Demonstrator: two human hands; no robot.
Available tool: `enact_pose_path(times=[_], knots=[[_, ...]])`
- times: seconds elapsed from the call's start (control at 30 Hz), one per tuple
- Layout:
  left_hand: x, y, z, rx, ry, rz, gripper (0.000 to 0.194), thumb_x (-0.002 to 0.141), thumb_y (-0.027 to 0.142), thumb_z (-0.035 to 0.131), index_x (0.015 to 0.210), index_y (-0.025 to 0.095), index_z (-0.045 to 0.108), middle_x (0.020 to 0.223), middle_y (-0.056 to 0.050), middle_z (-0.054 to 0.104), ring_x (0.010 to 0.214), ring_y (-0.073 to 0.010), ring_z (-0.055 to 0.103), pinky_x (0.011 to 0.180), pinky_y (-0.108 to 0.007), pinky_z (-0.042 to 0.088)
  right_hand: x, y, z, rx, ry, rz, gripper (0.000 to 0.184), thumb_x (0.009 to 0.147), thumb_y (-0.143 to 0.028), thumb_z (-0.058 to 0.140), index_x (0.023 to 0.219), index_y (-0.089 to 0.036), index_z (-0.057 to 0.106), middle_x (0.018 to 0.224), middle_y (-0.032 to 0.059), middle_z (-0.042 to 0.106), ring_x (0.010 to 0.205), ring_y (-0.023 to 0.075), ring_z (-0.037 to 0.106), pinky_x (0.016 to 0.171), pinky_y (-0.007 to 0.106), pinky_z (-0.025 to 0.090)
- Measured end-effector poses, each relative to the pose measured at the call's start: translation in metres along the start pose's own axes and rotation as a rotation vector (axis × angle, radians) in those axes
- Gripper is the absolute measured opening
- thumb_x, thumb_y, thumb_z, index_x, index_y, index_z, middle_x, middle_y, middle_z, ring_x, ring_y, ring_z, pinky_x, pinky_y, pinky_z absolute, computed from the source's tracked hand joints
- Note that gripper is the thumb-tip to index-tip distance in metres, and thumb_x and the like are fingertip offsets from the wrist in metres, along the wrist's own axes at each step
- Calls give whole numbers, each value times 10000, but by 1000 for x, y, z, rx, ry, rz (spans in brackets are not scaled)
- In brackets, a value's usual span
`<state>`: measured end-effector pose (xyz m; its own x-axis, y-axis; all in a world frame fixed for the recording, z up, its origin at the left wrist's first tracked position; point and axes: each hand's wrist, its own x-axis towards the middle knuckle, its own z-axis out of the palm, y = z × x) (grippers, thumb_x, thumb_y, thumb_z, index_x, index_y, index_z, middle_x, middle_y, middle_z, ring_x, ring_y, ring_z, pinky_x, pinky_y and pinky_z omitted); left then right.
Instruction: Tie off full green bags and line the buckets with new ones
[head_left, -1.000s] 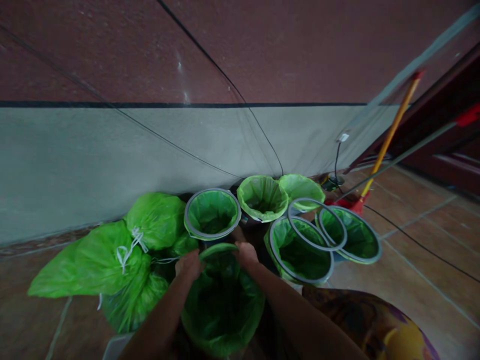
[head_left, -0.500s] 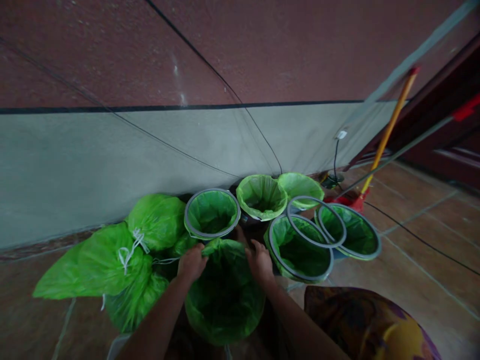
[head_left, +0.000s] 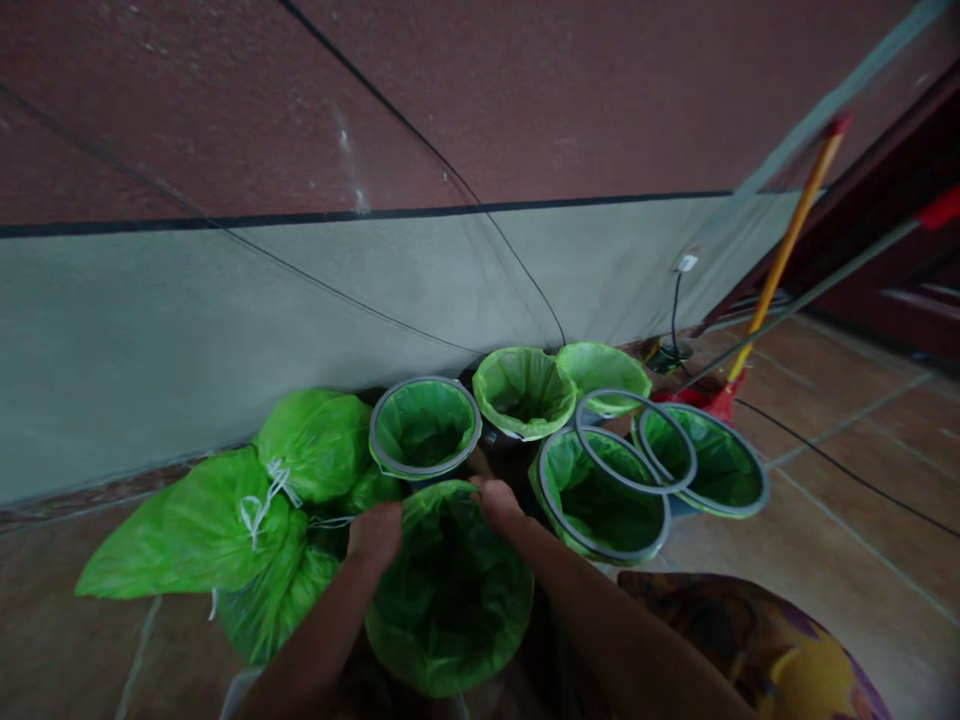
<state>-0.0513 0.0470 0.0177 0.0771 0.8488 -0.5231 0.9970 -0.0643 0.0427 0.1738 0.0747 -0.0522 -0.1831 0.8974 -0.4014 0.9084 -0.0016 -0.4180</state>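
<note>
A bin lined with a green bin bag (head_left: pixel 450 640) stands right in front of me, the bag's edge folded out over the rim. My left hand (head_left: pixel 377 535) is closed on the bag at the far left of the rim, its fingertips partly hidden. On the opposite side, my right hand (head_left: pixel 496 502) pinches the bag's edge at the far right of the rim. The bin's own wall is covered by the bag. Just beyond my hands stands another lined bin with a grey ring (head_left: pixel 425 468) around its top.
Tied full green bags (head_left: pixel 217 520) lie at the left. Several lined bins stand to the right, with a loose grey ring (head_left: pixel 694 465) resting across two of them. A yellow-handled red dustpan (head_left: pixel 724 400) and a black cable (head_left: pixel 840 460) are farther right. The wall (head_left: pixel 225 330) runs behind.
My right hand, with fingers spread half a second ago, has closed on the bag's far right edge. My left hand has shifted slightly left along the rim, and the bag's bunched far edge is pulled more open.
</note>
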Motion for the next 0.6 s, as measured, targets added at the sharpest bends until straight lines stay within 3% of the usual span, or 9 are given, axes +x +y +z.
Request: enact_pose_path(times=[0.07, 0.13, 0.23, 0.3, 0.37, 0.5, 0.6], knots=[[1, -1, -4, 7, -10, -4, 246, 865, 220, 617, 1082, 150, 711, 1164, -164, 742, 1164, -304, 687, 940, -386, 528, 0, -1, -1, 2, 3, -1, 349, 916, -191, 593, 1250, -141, 681, 1157, 151, 762, 1097, 274, 710, 946, 340, 507], [4, -2, -10, -1, -11, -7, 329, 837, 393, 688, 1047, 143, 725, 1152, -177, 745, 1143, -336, 692, 911, -400, 541, 2, -4, -2, 64, 67, -29, 435, 902, -237, 632, 1328, -153, 639, 1258, 137, 730, 1164, 252, 683, 991, 318, 498], [13, -1, -13, -35, 29, -36, 519, 953, 577, 461, 1065, 148, 731, 1157, -178, 747, 1125, -316, 699, 901, -391, 543, 9, -15, -6, 215, 186, -101, 368, 981, -308, 528, 1297, -186, 674, 1288, 91, 725, 1162, 203, 678, 998, 268, 486], [20, 1, -10, -50, 78, -61, 558, 1028, 493, 290, 1140, 143, 710, 1209, -177, 734, 1155, -283, 686, 949, -374, 520, 14, -23, -10, 223, 172, -111, 359, 1021, -331, 447, 1185, -203, 741, 1185, 76, 770, 1066, 195, 711, 936, 252, 498], [25, 4, -3, -62, 109, -62, 528, 1050, 393, 241, 1200, 153, 687, 1246, -155, 729, 1174, -250, 677, 987, -349, 497, 17, -31, -12, 162, 109, -103, 359, 1022, -346, 451, 1117, -220, 773, 1127, 71, 789, 1013, 198, 724, 893, 247, 496], [30, 4, 13, -85, 91, -16, 386, 1029, 370, 377, 1191, 214, 691, 1220, -86, 756, 1163, -221, 685, 979, -315, 502, 20, -37, -10, 53, 42, -123, 328, 1013, -311, 472, 1107, -246, 780, 1189, 60, 774, 1061, 187, 714, 896, 234, 477], [30, 3, 20, -71, 67, -13, 282, 961, 314, 530, 1156, 192, 695, 1188, -115, 762, 1167, -254, 688, 968, -336, 512, 20, -32, -8, -58, 9, -149, 298, 1002, -306, 501, 1128, -232, 761, 1193, 60, 770, 1079, 183, 706, 890, 230, 476]])
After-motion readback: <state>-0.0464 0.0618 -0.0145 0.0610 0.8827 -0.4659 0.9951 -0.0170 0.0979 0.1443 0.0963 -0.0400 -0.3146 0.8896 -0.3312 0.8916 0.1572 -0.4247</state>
